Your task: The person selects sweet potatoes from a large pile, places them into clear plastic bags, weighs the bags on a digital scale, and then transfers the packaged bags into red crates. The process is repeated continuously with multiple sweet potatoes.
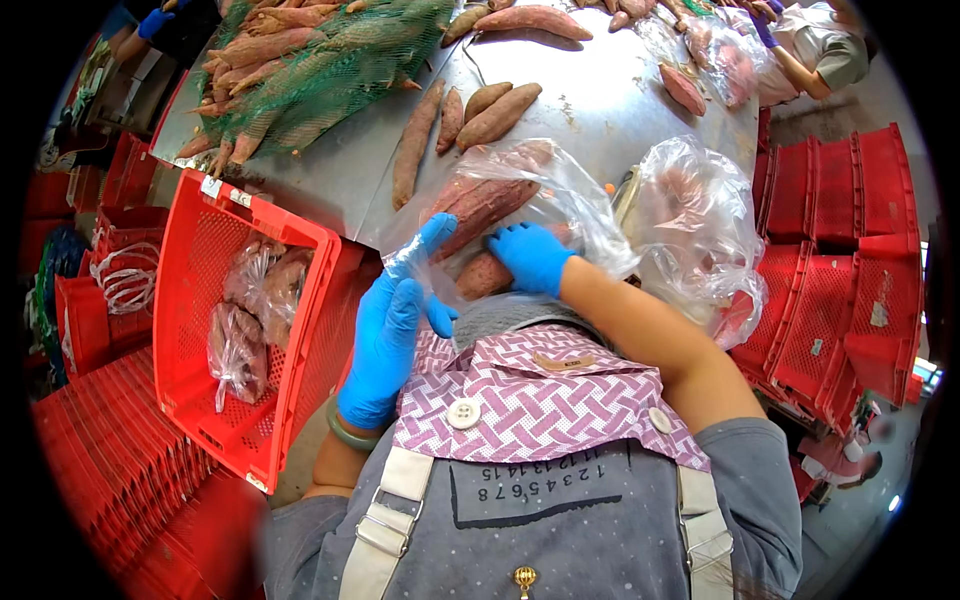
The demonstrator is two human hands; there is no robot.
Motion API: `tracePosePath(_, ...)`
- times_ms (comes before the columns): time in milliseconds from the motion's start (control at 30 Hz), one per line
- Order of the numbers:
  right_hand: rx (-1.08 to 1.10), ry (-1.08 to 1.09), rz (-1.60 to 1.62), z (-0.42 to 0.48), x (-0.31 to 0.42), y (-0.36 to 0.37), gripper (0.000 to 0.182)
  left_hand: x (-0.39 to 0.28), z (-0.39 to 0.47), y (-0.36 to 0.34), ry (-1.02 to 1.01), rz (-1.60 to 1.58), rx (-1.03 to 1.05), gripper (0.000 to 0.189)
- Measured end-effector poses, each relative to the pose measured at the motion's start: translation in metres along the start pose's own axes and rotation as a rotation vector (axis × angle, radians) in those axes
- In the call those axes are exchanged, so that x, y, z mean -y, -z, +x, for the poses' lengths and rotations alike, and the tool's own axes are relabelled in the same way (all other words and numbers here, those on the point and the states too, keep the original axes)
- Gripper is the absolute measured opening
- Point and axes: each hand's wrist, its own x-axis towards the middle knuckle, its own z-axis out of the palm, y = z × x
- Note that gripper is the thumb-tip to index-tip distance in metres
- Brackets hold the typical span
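Note:
A clear plastic bag [585,180] with several sweet potatoes [480,206] in it lies at the near edge of the metal table [592,82]. My left hand [401,315], in a blue glove, is at the bag's left side, its fingers spread and a fold of the film across them; whether it grips the film is unclear. In a blue glove too, my right hand [529,257] rests with bent fingers on a sweet potato [484,276] at the bag's near side. Loose sweet potatoes [499,116] lie beyond the bag.
A red plastic crate [330,300] with bagged sweet potatoes [238,352] stands tilted at the left. Green netting [352,67] covers a heap at the far left. More clear bags [690,217] lie at the right. Red crates [817,300] are stacked beyond them. A co-worker [810,52] is at the far right.

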Motion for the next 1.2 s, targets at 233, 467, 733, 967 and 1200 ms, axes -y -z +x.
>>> tracePosePath(233, -0.277, 0.071, 0.265, -0.008, -0.003, 0.030, 0.047, -0.016, 0.023, 0.018, -0.031, 0.048, -0.224, 0.060)
tracePosePath(467, -0.676, -0.239, 1.155, -0.059, 0.005, 0.114, 0.062, -0.031, 0.040, 0.013, -0.194, 0.278, -0.176, 0.046)
tracePosePath(733, -0.874, 0.246, 2.190, -0.081, 0.018, 0.147, 0.089, -0.053, 0.044, 0.023, -0.118, 0.785, -0.318, 0.030)
tracePosePath(967, -0.885, 0.824, 2.139, -0.086, 0.021, 0.166, 0.097, -0.068, 0.023, -0.023, -0.547, 0.760, -0.113, 0.041)
tracePosePath(1200, -0.812, 0.403, 2.047, -0.138, 0.021, 0.193, 0.108, -0.049, 0.031, -0.101, -0.083, 0.325, 0.430, 0.068)
